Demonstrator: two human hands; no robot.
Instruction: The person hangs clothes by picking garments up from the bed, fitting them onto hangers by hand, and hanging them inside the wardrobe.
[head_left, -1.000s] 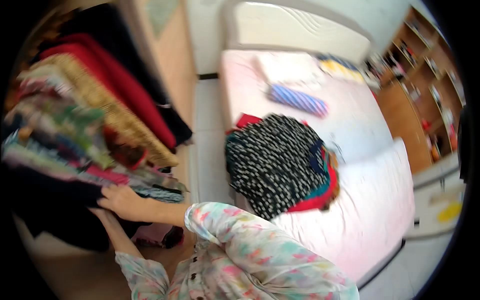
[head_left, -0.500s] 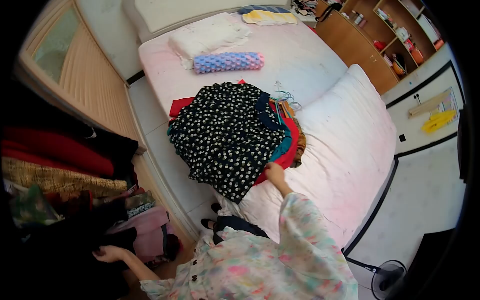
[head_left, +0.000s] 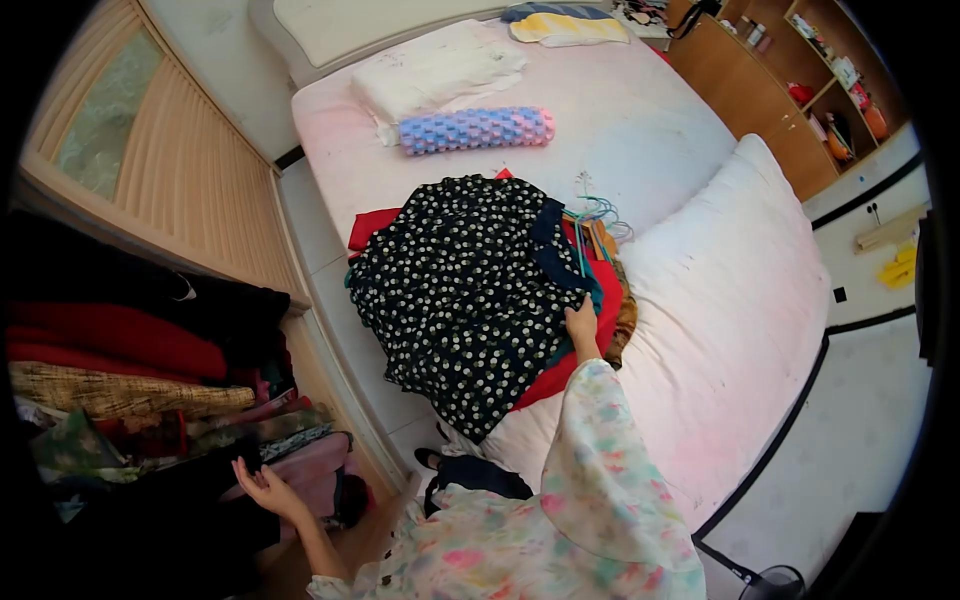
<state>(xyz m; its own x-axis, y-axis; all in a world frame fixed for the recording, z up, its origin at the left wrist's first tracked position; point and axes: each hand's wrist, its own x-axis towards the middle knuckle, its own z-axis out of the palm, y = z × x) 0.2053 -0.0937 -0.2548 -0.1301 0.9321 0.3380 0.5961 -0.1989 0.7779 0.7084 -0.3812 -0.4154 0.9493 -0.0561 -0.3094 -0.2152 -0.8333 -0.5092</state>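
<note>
A black garment with small white dots point(head_left: 460, 290) lies spread on top of a stack of clothes at the edge of the bed. Red cloth point(head_left: 545, 388), a teal edge and a brown patterned piece point(head_left: 625, 315) stick out beneath it. My right hand point(head_left: 581, 325) is closed on the dotted garment's right edge, below its dark collar. Several hangers point(head_left: 590, 235) poke out by that collar. My left hand point(head_left: 268, 492) is raised with its fingers apart, holding nothing, beside dark clothes point(head_left: 170, 520) hanging in the wardrobe.
A bumpy blue and pink foam roller point(head_left: 477, 131) and a white pillow point(head_left: 435, 80) lie farther up the bed. A bunched white quilt point(head_left: 710, 300) covers the right side. The wardrobe's slatted door point(head_left: 215, 170) stands left. A fan point(head_left: 775, 582) is at lower right.
My right hand has moved up along the garment's edge, from the red and teal cloth towards the collar. My left hand has come away from the dark clothes, rising rightwards with fingers opened.
</note>
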